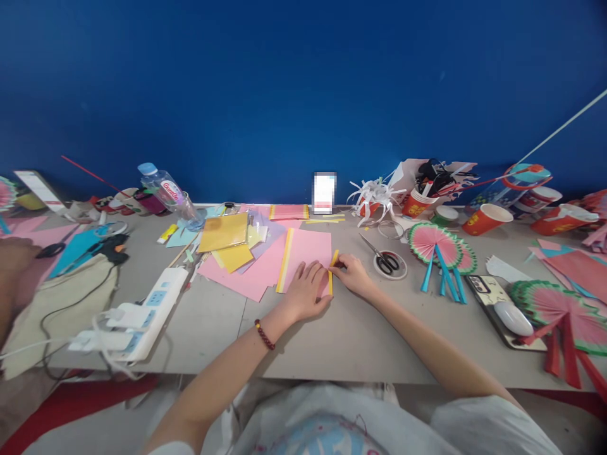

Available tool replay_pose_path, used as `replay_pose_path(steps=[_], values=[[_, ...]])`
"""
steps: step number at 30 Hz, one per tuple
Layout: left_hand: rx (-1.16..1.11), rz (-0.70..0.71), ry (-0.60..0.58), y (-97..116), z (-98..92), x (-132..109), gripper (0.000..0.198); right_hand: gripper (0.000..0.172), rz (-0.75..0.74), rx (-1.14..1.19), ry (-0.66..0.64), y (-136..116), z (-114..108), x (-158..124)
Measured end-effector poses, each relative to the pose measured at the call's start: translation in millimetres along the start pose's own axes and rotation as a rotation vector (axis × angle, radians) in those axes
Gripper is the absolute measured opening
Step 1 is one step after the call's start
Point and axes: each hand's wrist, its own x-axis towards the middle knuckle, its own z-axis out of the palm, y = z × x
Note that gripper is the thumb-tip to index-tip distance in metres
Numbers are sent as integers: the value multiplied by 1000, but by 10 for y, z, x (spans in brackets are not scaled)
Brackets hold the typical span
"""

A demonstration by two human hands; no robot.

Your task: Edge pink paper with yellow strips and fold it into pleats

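Observation:
A pink sheet of paper (pixel 307 243) lies on the table in front of me, with a yellow and white band (pixel 285 262) along its left edge. Pressing on the sheet's lower right part is my left hand (pixel 308 292), palm down with fingers stretched out. My right hand (pixel 351 274) pinches a narrow yellow paper strip (pixel 334 257) at the sheet's right edge; the strip's upper end sticks up past the fingertips, and its lower part runs along the edge. A pair of scissors (pixel 386 259) rests to the right, over a roll of tape (pixel 397 268).
Left of the sheet are coloured papers (pixel 222 234), a water bottle (pixel 171 193) and a power strip (pixel 156 313). A phone (pixel 324 193) leans on the blue wall. On the right stand paper cups (pixel 488 219), folded paper fans (pixel 434 243) and a mouse (pixel 513 318). Another person's arm (pixel 14 272) shows far left.

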Motion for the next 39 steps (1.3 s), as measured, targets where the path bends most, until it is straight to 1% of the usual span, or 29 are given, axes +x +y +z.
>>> replay_pose_path(steps=[3,7,11,13,15,20,23,26,31,36,39], values=[[21,3,6,-11,27,-6,62,11,-11,41,-2,-6,-6,2],[56,6,9,-32,61,-17,64,13,5,200,-29,-11,-56,-15],[93,-3,-9,-39,75,-22,65,20,51,510,-150,-20,-116,-49],[106,-5,-16,-39,76,-22,65,23,66,584,-181,-24,-123,-57],[115,-4,-14,-39,77,-22,65,22,66,548,-160,-25,-111,-52],[92,0,5,-33,77,-21,64,15,50,284,-60,-23,-58,-9],[45,-8,15,-5,46,-15,64,10,59,148,-44,-31,-38,6],[0,-4,35,38,-18,-2,59,8,68,60,-26,-40,-26,3],[-27,4,70,103,-104,10,43,7,75,10,-22,-49,-25,-5],[40,43,53,195,-77,-13,25,9,100,-2,-34,-46,-29,-2],[101,6,52,270,-58,-27,24,8,93,47,-39,-29,-35,-12]])
